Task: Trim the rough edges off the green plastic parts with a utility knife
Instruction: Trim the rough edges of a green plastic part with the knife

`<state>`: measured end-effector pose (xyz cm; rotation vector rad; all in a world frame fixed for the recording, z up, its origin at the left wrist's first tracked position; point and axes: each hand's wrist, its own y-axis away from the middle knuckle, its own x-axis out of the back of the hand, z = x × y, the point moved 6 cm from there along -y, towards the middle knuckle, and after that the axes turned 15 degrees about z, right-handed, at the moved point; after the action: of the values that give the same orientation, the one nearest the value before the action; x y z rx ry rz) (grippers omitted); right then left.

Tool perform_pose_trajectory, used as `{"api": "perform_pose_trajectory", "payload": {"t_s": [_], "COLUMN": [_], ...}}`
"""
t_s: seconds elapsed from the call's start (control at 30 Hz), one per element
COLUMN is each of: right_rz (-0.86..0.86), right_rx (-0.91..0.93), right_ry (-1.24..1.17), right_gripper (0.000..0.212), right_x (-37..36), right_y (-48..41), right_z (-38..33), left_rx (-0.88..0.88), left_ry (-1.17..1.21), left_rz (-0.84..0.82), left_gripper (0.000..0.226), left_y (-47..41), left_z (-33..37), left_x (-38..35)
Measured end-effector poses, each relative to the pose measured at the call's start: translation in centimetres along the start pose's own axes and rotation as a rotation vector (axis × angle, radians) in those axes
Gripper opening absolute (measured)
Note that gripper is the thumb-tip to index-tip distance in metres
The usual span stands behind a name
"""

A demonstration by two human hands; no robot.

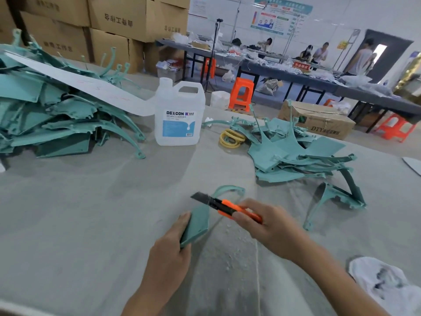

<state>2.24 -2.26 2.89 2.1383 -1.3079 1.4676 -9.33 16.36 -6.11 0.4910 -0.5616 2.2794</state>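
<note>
left hand (169, 249) gripped a green part (197, 221) near centre, long axis running far-right; right hand (265, 221) held the orange knife (227, 207), blade pointing far-left. jug (178, 115) read "dexcon".

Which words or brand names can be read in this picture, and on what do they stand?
"DEXCON": on the translucent white plastic jug.
"DTY": on the side of the low brown cardboard box.
Print on the stacked brown cartons, the wall posters and the jug's small print: unreadable.
</note>
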Motion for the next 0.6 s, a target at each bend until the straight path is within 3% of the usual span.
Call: {"api": "perform_pose_trajectory", "payload": {"t_s": [0.17,0.27,0.47,0.53,0.6], "right_rz": [-0.157,-0.119,-0.065,0.022,0.166], "right_rx": [0.056,0.09,-0.18,-0.215,-0.193], "right_ry": [0.11,0.328,0.742,0.734,0.52], "right_gripper": [0.034,0.041,0.041,0.04,0.037], "right_x": [1.8,2.0,2.6,3.0,2.7], "right_y": [1.3,-1.6,-6.1,-5.6,-4.7], "right_z": [-0.2,2.2,11.5,11.7,10.0], "left_rx": [-0.013,-0.037,-0.051,-0.055,-0.049], "left_ry": [-0.025,-0.037,-0.01,0.005,-0.002], "left_rz": [-0.032,-0.025,-0.035,-0.031,-0.016], "left_gripper": [0.069,0.069,0.064,0.064,0.065], "left_y": [0.3,0.4,0.4,0.4,0.4], "left_z": [0.1,0.2,0.3,0.2,0.0], "left_x": [-0.2,-0.3,-0.2,-0.2,-0.3]}}
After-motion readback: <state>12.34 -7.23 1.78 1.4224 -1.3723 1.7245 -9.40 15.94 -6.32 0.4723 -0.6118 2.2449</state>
